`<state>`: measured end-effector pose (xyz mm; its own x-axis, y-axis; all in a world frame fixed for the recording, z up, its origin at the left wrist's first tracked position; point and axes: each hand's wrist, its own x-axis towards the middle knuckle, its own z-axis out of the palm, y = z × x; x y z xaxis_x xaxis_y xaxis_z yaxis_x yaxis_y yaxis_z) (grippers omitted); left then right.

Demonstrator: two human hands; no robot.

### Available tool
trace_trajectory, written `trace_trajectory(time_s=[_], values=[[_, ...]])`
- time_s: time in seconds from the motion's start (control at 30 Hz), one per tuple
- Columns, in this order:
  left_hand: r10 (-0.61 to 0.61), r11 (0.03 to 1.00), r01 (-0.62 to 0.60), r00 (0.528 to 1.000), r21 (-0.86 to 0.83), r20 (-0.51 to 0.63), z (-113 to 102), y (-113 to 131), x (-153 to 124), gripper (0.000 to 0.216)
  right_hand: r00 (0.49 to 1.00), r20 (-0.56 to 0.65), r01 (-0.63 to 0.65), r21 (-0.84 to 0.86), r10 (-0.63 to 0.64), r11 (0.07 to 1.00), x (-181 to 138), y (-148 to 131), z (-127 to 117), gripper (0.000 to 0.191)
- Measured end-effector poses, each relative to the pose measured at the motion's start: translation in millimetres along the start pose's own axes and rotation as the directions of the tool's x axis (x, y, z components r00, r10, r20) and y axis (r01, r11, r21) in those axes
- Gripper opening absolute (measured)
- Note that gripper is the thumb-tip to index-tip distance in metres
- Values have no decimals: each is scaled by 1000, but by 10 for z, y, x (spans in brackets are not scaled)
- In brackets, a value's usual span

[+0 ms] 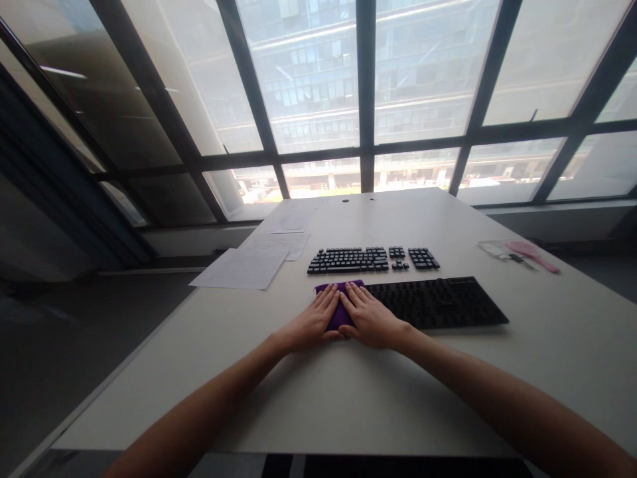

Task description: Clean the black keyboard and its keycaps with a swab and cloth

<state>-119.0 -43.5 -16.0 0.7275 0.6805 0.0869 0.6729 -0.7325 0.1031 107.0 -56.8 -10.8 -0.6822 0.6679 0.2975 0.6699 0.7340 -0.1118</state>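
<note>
Both hands lie flat, side by side, on a folded purple cloth at the left end of a black keyboard base. My left hand covers the cloth's left part, its fingers stretched forward. From the right, my right hand rests on the cloth with straight fingers, the two sets of fingertips almost meeting. The base appears to have no keycaps on it; its left end is hidden under the cloth and hands. Just behind it, loose black keycaps are laid out in keyboard order on the white table.
Sheets of printed paper lie at the table's left edge. Toward the right edge are a pink item with a handle, a clear plastic bag and a small tool. Tall windows stand beyond the table.
</note>
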Motion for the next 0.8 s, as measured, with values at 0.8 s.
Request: trace_trajectory(time_s=[0.8], values=[[-9,997,5,998,-80,-55,-104,68,-15,95,975,-188,-103,96,120,990,-16,-157,-64,57]])
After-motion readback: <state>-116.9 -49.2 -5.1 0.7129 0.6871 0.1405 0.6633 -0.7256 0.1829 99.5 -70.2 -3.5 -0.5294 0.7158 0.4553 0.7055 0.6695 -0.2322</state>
